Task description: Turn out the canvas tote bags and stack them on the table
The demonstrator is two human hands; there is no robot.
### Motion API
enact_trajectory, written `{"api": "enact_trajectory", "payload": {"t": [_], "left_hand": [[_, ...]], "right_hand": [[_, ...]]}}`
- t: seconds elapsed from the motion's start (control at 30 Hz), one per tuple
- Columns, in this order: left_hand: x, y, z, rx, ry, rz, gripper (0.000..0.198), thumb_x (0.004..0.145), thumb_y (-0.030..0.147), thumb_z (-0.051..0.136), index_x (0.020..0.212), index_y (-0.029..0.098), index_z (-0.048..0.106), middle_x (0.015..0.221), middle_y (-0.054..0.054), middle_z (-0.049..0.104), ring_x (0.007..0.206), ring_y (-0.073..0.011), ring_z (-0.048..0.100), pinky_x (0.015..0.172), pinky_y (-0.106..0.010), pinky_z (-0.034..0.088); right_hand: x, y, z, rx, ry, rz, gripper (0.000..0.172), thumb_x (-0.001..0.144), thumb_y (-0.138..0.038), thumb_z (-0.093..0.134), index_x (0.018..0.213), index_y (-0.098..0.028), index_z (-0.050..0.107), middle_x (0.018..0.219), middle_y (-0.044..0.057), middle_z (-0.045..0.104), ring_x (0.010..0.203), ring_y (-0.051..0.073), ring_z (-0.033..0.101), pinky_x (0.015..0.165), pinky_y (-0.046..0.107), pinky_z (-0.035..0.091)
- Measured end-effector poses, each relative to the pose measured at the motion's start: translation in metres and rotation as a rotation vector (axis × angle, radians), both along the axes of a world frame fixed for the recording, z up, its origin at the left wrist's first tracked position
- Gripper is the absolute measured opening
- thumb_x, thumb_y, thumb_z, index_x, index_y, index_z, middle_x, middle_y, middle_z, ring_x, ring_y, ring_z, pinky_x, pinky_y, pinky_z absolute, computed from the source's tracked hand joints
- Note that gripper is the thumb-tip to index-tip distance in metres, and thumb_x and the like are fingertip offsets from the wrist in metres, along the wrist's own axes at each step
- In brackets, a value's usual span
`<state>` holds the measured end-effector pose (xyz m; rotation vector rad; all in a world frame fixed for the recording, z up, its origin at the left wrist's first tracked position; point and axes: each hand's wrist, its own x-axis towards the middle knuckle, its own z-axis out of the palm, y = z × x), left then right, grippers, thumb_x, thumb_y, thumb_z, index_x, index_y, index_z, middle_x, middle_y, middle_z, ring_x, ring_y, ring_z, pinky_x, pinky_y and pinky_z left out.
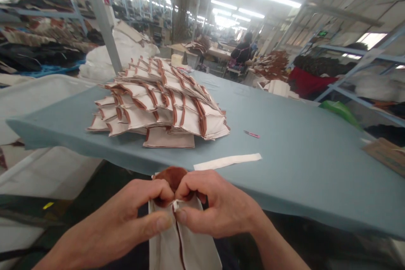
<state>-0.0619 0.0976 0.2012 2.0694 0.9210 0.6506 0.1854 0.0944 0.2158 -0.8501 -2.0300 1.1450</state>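
Note:
A cream fabric sleeve [201, 247] with a brown, fuzzy-looking lining hangs upright in front of me, its top opening facing up. A dark seam or slit runs down its middle. My left hand [139, 213] pinches the upper edge just left of that line, thumb outside and fingers curled over the rim. On the right of it, my right hand [218, 204] grips the same edge, its thumb on a small white bit at the top of the seam. The two hands nearly touch, and they hide part of the rim.
A blue-grey covered table [291, 164] spreads ahead, bearing a large pile of similar cream-and-brown pieces [139, 118]. A cream strip [228, 161] lies near its front edge, with pink-handled snips [252, 134] beyond. A metal post [103, 21] rises behind. Further back sits a person [242, 52].

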Motion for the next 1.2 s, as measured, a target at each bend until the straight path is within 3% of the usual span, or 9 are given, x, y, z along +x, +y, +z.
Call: {"api": "enact_trajectory", "payload": {"t": [0.07,0.2,0.37,0.53,0.8,0.97,1.1,1.2], "left_hand": [[0.008,0.000,0.001,-0.050,0.025,0.038,0.020,0.093,0.036,0.070,0.077,0.024,0.070,0.076,0.005,0.072,0.072,-0.0143,0.066,0.066,-0.017,0.050],[0.012,0.000,-0.001,-0.179,0.050,0.035,0.034,0.100,0.043,0.062,0.073,0.023,0.068,0.070,0.004,0.063,0.065,-0.0143,0.057,0.059,-0.020,0.044],[0.011,0.002,-0.004,-0.251,0.056,0.071,0.038,0.098,0.048,0.062,0.070,0.022,0.066,0.070,0.004,0.060,0.066,-0.0148,0.055,0.059,-0.021,0.043],[0.010,0.002,-0.006,-0.240,0.077,0.083,0.038,0.096,0.048,0.059,0.070,0.022,0.071,0.070,0.002,0.066,0.066,-0.0163,0.061,0.061,-0.021,0.046],[0.021,-0.002,0.001,-0.146,0.066,0.107,0.036,0.097,0.040,0.052,0.067,0.022,0.061,0.063,0.004,0.057,0.058,-0.0138,0.053,0.053,-0.021,0.039],[0.021,0.002,0.004,-0.184,0.048,0.055,0.038,0.099,0.043,0.052,0.066,0.023,0.051,0.069,0.004,0.054,0.063,-0.0137,0.052,0.057,-0.021,0.041],[0.017,0.008,0.005,-0.238,-0.029,0.012,0.042,0.106,0.046,0.054,0.071,0.022,0.055,0.074,0.004,0.054,0.066,-0.0133,0.052,0.058,-0.018,0.044],[0.012,0.010,0.005,-0.194,-0.067,0.059,0.047,0.109,0.050,0.054,0.072,0.022,0.063,0.071,0.005,0.056,0.063,-0.0130,0.053,0.056,-0.016,0.045]], "right_hand": [[0.002,0.000,-0.001,-0.007,-0.025,-0.009,0.014,0.087,-0.022,0.074,0.079,-0.021,0.062,0.074,-0.006,0.059,0.064,0.010,0.047,0.065,0.023,0.037],[0.007,0.002,-0.001,-0.101,-0.030,0.032,0.011,0.091,-0.024,0.073,0.084,-0.020,0.065,0.076,-0.005,0.062,0.063,0.010,0.049,0.061,0.022,0.037],[0.008,0.007,-0.004,-0.224,-0.038,0.087,0.013,0.096,-0.030,0.071,0.088,-0.020,0.067,0.075,-0.005,0.061,0.061,0.009,0.049,0.057,0.020,0.038],[0.008,0.008,-0.009,-0.235,-0.078,0.095,0.003,0.093,-0.021,0.066,0.090,-0.020,0.068,0.074,-0.006,0.060,0.060,0.010,0.049,0.055,0.020,0.038],[0.004,-0.001,-0.001,-0.135,-0.103,-0.011,0.008,0.099,-0.019,0.064,0.092,-0.023,0.061,0.077,-0.006,0.061,0.064,0.011,0.051,0.062,0.023,0.037],[-0.001,0.001,-0.001,-0.151,0.044,0.006,0.017,0.096,-0.014,0.062,0.106,-0.025,0.053,0.085,-0.007,0.060,0.068,0.011,0.053,0.066,0.022,0.042],[-0.003,0.015,-0.007,-0.148,0.087,0.035,0.013,0.099,-0.019,0.062,0.106,-0.025,0.053,0.089,-0.004,0.063,0.076,0.013,0.060,0.067,0.024,0.045],[-0.007,0.020,-0.014,-0.113,0.059,-0.071,0.013,0.099,-0.027,0.068,0.109,-0.024,0.060,0.101,0.000,0.071,0.088,0.017,0.067,0.077,0.028,0.050]]}}
